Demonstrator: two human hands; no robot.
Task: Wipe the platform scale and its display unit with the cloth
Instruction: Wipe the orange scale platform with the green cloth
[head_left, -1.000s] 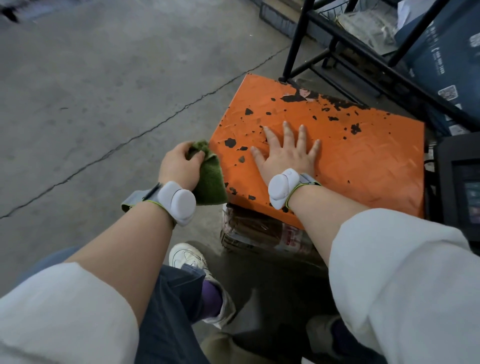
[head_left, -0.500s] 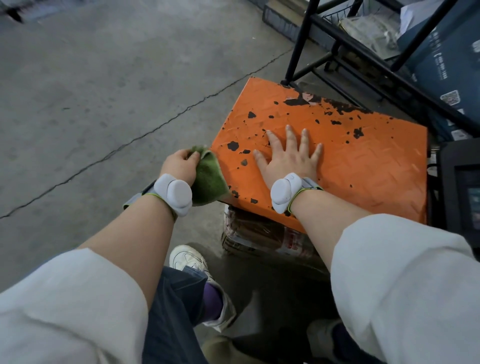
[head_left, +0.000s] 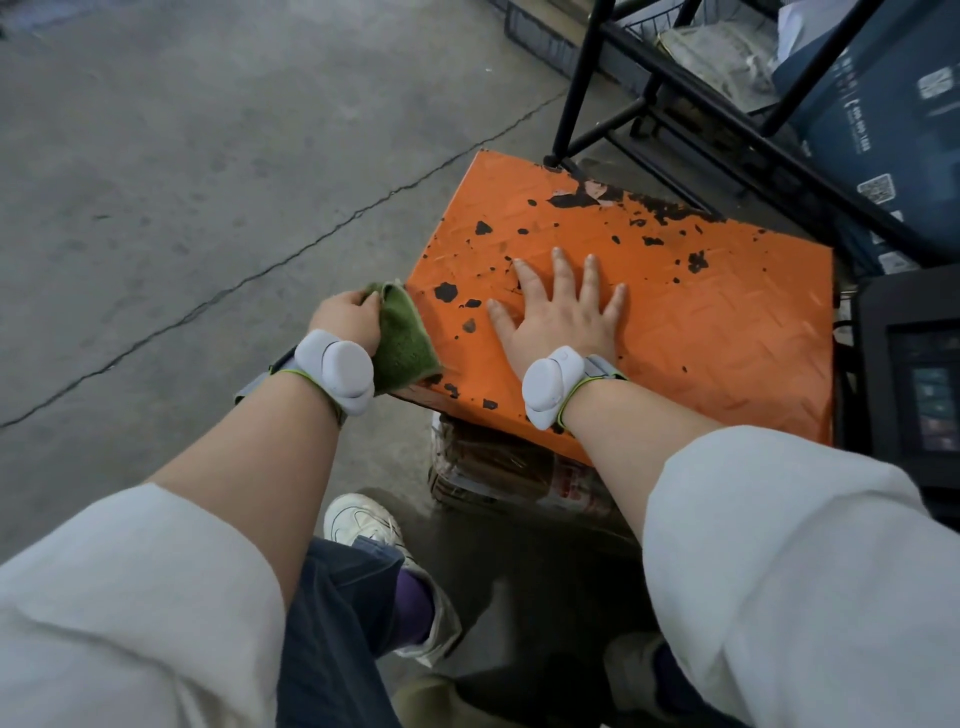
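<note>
Orange platform scale (head_left: 701, 332) on the concrete floor (head_left: 182, 182), diamond-tread top, paint chipped off in black patches mostly along its far edge and left part. Right hand (head_left: 563, 314) flat on the scale top near its near-left corner, fingers spread and straight, palm down. Left hand (head_left: 345, 319) just off the scale's left edge, fingers curled round a green cloth (head_left: 402, 338); cloth pressed against that left edge, lower corner lapping onto the near-left corner. White band devices on both wrists. Display unit (head_left: 914, 395) right of the scale, dark housing, screen dim, digits unreadable. Black metal rack (head_left: 691, 98) behind the scale, one leg touching or just beside its far corner. Dark blue carton (head_left: 883, 114) on the rack, white labels with QR code, print too small to read. Plastic-wrapped bundle (head_left: 519, 473) under the scale's near edge, red label unreadable. White sneaker (head_left: 363, 519) near the scale's near side, purple sock above it
</note>
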